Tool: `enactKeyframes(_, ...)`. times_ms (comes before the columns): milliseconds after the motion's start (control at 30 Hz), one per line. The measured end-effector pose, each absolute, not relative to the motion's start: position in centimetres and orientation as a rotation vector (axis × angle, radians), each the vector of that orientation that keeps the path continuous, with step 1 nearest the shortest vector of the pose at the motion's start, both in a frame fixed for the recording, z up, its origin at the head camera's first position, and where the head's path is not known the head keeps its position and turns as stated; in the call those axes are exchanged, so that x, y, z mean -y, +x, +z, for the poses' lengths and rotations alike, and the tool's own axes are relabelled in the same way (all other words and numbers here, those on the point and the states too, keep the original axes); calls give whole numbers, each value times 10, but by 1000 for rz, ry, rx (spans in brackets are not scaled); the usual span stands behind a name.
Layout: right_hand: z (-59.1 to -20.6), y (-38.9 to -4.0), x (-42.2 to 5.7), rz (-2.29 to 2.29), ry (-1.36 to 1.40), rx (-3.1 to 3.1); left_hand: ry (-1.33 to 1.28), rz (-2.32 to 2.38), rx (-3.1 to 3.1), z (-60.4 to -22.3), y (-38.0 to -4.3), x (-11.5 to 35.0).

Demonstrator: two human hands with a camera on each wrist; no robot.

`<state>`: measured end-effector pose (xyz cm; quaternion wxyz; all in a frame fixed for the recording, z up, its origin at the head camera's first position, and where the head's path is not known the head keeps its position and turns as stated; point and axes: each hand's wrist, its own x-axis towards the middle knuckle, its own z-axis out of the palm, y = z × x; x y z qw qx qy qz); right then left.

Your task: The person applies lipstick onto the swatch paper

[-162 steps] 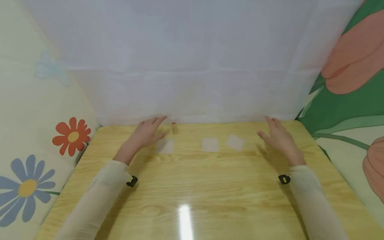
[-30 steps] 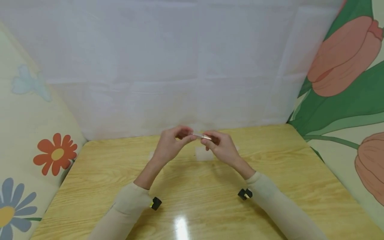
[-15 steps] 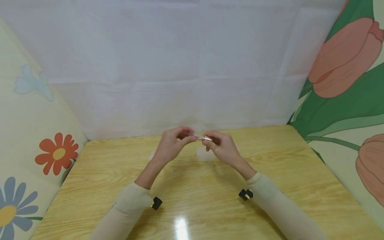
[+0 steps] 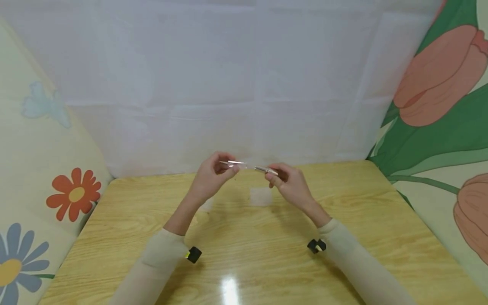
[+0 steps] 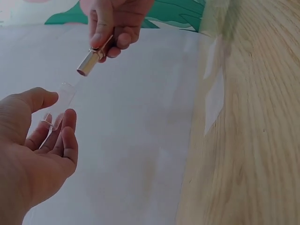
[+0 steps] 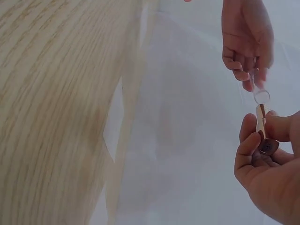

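Note:
Above the table my left hand [image 4: 212, 176] pinches a clear plastic lipstick cap [image 4: 237, 163] between thumb and fingers. Facing it, my right hand [image 4: 291, 184] grips a gold lipstick tube [image 4: 265, 170]. In the right wrist view the round open end of the cap [image 6: 262, 97] points at the tube's narrower end [image 6: 261, 111], with a small gap between them. The tube's dark base [image 6: 269, 146] lies among the right fingers. Seen from the left wrist, the tube [image 5: 89, 62] is tilted, shiny gold.
Below the hands, a pale square [image 4: 261, 197] lies on the wooden table [image 4: 244, 237]; another pale square [image 4: 206, 205] shows partly beside the left wrist. A white cloth [image 4: 244, 84] hangs behind, and flowered panels [image 4: 431, 144] border the sides.
The lipstick stood on the table at first; it was then lifted between both hands. Since half a second ago the hands have moved apart, and the clear cap has come away from the tube.

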<state>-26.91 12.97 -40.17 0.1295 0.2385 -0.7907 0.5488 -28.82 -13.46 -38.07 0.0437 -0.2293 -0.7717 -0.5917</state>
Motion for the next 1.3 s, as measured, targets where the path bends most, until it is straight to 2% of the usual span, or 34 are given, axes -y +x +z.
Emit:
enactKeyframes(133, -388, -259, -129, 1641, 664, 2299, -647, -2068, 2258, -384, -294, 147)
enactKeyframes(267, -369, -246, -125, 1657, 647, 2313, -621, -2135, 2228, -385, -299, 158)
enactKeyframes(467, -366, -245, -128, 1649, 699, 2292, -705, -1828, 2423, -385, -311, 176)
enactKeyframes(900, -365, -247, -130, 1669, 690, 2305, -634, -1328, 2535, -389, -325, 209)
enactKeyframes(1300, -373, -253, -134, 1694, 663, 2319, -633, -1307, 2637, -411, -341, 227)
